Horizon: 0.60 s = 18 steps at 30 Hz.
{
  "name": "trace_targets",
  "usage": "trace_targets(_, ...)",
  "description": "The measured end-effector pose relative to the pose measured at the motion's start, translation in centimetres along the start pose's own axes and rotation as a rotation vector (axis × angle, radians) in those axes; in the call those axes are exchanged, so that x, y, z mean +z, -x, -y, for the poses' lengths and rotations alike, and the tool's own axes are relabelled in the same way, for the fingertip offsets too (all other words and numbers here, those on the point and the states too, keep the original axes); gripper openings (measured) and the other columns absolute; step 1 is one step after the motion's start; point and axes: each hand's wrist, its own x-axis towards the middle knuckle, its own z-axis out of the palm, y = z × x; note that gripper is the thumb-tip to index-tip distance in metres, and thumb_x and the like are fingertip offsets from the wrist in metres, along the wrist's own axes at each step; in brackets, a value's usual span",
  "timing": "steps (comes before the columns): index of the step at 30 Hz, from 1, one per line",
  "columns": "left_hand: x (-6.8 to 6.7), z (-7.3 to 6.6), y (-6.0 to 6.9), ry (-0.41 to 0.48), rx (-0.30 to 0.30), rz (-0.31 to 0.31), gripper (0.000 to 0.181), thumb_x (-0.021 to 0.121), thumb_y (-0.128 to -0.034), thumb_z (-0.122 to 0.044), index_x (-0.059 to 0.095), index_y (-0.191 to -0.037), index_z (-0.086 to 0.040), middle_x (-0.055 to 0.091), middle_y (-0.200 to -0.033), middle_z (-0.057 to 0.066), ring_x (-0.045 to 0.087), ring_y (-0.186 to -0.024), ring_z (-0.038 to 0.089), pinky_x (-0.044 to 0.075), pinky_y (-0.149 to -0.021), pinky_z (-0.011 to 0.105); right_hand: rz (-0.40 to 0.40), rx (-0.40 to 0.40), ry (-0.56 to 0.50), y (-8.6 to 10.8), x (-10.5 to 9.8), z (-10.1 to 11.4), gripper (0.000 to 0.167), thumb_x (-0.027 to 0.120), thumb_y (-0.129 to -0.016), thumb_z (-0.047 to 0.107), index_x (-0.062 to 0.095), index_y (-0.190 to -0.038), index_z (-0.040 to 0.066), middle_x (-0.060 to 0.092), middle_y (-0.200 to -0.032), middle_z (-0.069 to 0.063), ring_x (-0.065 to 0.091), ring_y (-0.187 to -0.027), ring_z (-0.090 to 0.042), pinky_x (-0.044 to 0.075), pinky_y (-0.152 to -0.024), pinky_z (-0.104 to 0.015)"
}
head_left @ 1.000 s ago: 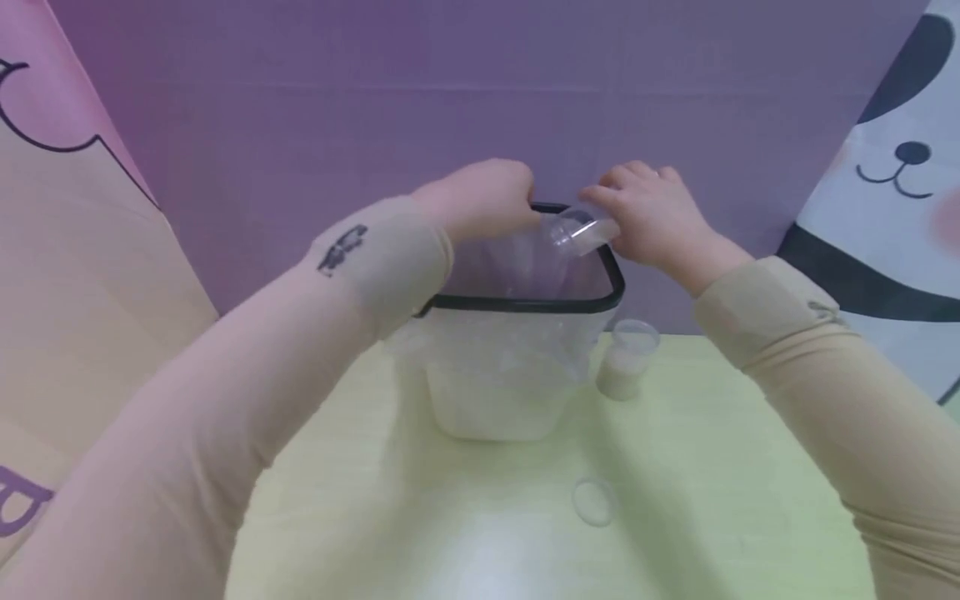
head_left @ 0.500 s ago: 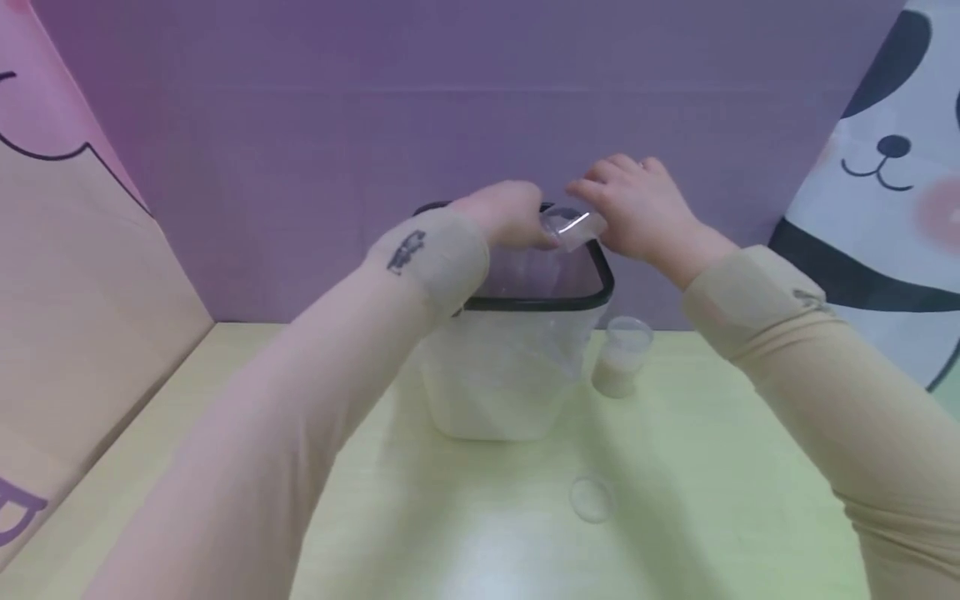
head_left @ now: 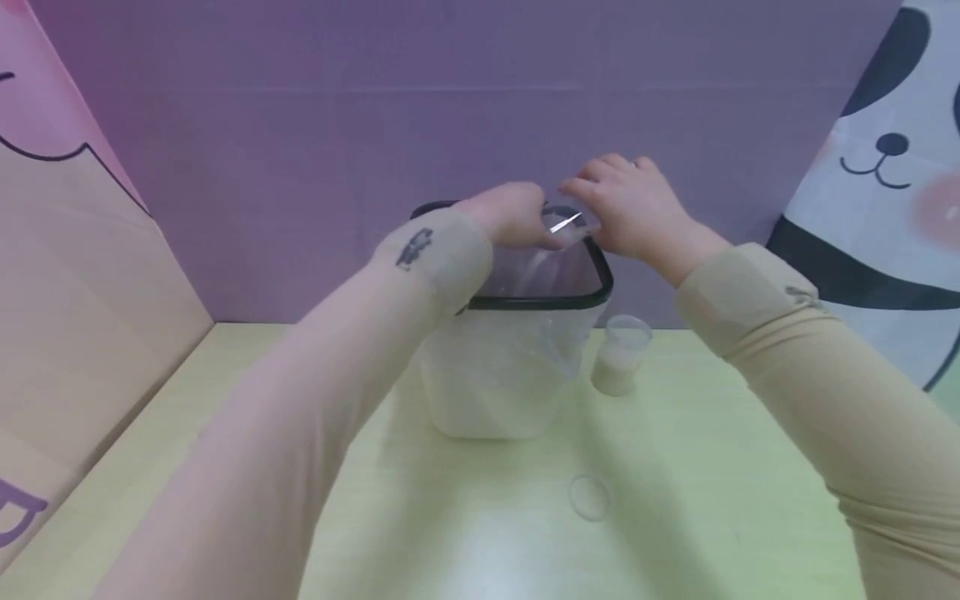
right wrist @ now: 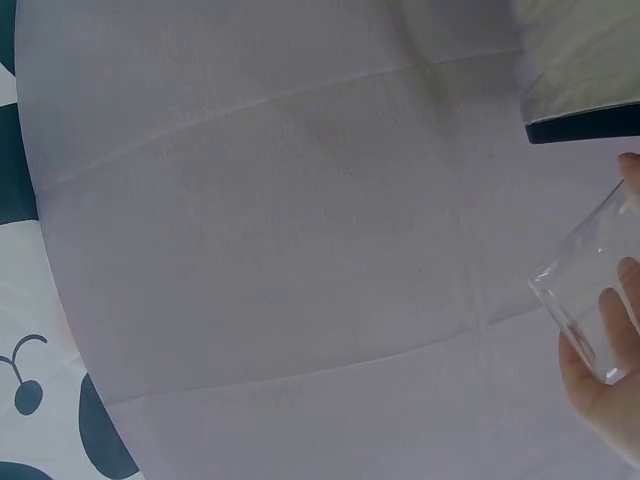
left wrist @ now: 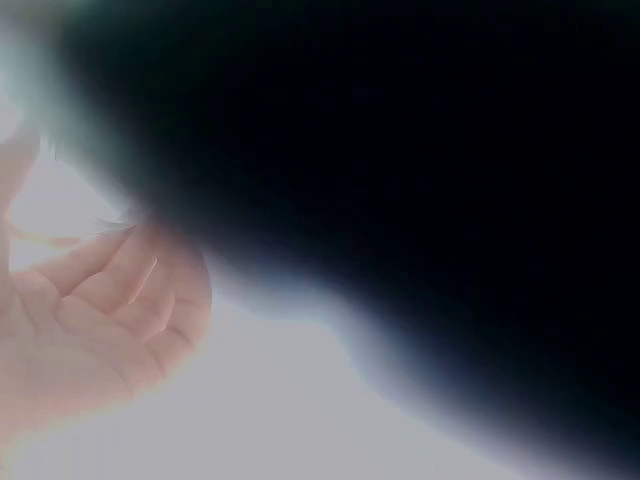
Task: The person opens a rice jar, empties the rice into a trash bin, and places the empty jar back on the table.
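Observation:
A clear cup (head_left: 568, 225) is tilted over the bin's opening. My right hand (head_left: 637, 204) grips it by its right end, and in the right wrist view that cup (right wrist: 590, 275) lies between the thumb and fingers of the right hand (right wrist: 608, 400). At the cup's left end, my left hand (head_left: 510, 215) curls round its edge; its far fingers are hidden in the head view. The left wrist view shows the left hand (left wrist: 110, 310) with bent fingers, the rest dark or washed out. Beneath both hands stands a white bin (head_left: 495, 379) with a black rim (head_left: 540, 302).
A second clear cup (head_left: 621, 354), partly filled with something pale, stands right of the bin. Nearer the front, a thin clear ring (head_left: 589, 497) lies on the pale table (head_left: 660, 517). A purple backdrop (head_left: 360, 142) rises behind, with printed panels at both sides.
My left hand has moved right to meet the cup, having been slightly apart from it. The right hand and its cup have shifted slightly left, and the cup's tilt has changed.

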Motion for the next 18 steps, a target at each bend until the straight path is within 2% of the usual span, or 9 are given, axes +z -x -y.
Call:
trace_targets(5,-0.2,-0.3,-0.1,-0.001,0.022,-0.023,0.045,0.056,-0.0907,-0.047,0.053,-0.115,-0.008,0.053,-0.105,0.003,0.048,-0.092,0.017,0.043,-0.082,0.029,-0.022,-0.006,-0.009,0.0,-0.1,0.1,0.058,0.070,-0.072,0.002,0.055,-0.128,0.005,0.056,-0.120,-0.022,0.047,-0.113,-0.040,0.041,-0.080,-0.056)
trace_targets(9,-0.7,-0.6,0.1,0.008,-0.004,-0.028,0.046,0.060,-0.0897,-0.042,0.051,-0.120,-0.009,0.053,-0.111,0.002,0.049,-0.096,0.017,0.045,-0.084,0.029,-0.034,-0.003,-0.026,0.0,-0.3,0.3,0.058,0.073,-0.073,0.005,0.055,-0.127,0.004,0.056,-0.120,-0.023,0.047,-0.114,-0.041,0.043,-0.081,-0.058)
trace_targets(12,-1.1,-0.7,0.3,0.025,-0.019,-0.036,0.048,0.062,-0.0892,-0.038,0.048,-0.124,-0.008,0.052,-0.116,0.003,0.050,-0.099,0.016,0.046,-0.087,0.028,-0.043,0.011,-0.058,0.0,-0.6,0.1,0.065,0.077,-0.072,0.008,0.051,-0.131,0.004,0.053,-0.125,-0.024,0.045,-0.117,-0.043,0.042,-0.086,-0.061)
trace_targets(15,-1.4,-0.6,0.5,0.030,-0.021,-0.033,0.052,0.061,-0.0896,-0.038,0.046,-0.128,-0.007,0.052,-0.121,0.004,0.050,-0.104,0.017,0.045,-0.092,0.029,-0.052,0.041,-0.133,0.2,-1.2,-0.5,0.076,0.077,-0.070,0.007,0.044,-0.138,0.006,0.046,-0.133,-0.026,0.038,-0.124,-0.045,0.038,-0.094,-0.064)
trace_targets(18,-1.4,0.0,0.5,0.028,-0.015,-0.033,0.050,0.059,-0.0908,-0.038,0.047,-0.127,-0.005,0.053,-0.119,0.005,0.051,-0.102,0.017,0.046,-0.092,0.030,-0.031,0.131,-0.279,0.3,-1.8,-1.3,0.084,0.071,-0.072,0.006,0.032,-0.146,0.011,0.034,-0.144,-0.026,0.028,-0.133,-0.045,0.031,-0.103,-0.065)
